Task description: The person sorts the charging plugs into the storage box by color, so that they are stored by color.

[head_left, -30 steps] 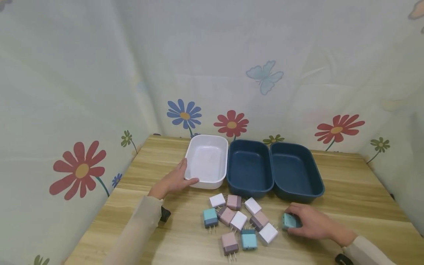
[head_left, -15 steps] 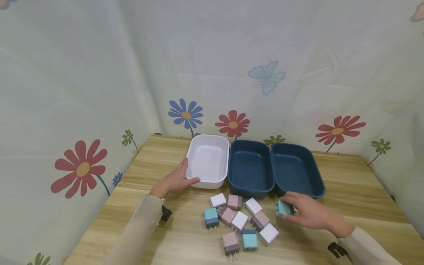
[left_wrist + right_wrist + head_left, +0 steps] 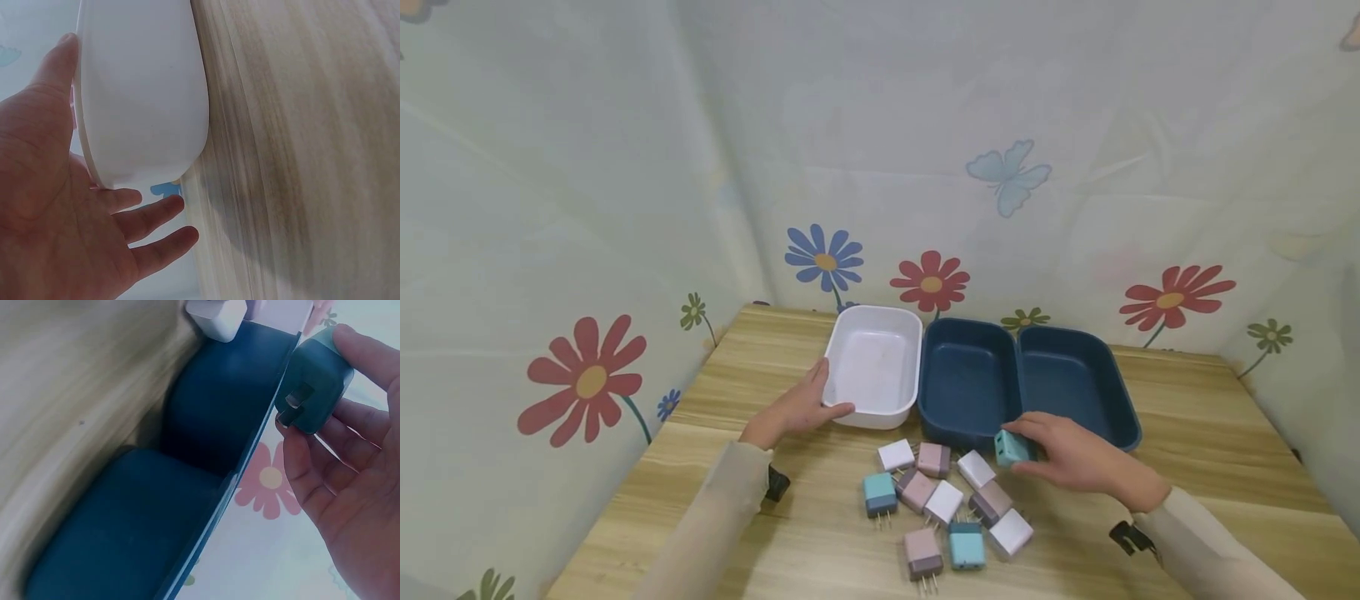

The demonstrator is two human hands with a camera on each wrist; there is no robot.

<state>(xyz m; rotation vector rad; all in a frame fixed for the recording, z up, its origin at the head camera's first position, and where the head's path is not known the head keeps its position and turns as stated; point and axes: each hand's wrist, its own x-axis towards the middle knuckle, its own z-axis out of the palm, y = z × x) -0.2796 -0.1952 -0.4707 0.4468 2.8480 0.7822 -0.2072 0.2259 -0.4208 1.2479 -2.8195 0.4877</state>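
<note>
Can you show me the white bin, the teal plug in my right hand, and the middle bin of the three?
White bin (image 3: 144,90), left wrist view: on its outer wall.
Teal plug (image 3: 320,384), right wrist view: on the end face bearing the prongs.
Middle bin (image 3: 970,382), head view: on its bare inner floor.

This is a screened-off tabletop corner; whether in a home, an office or a studio cannot be told. Pale sheeting (image 3: 865,100) fills the upper frame and runs down both sides, creased at upper left, with a light blue butterfly (image 3: 1009,177) printed right of centre and cartoon flowers (image 3: 930,283) along its lower part. A wood-grain table (image 3: 767,350) spans the lower middle.
</note>
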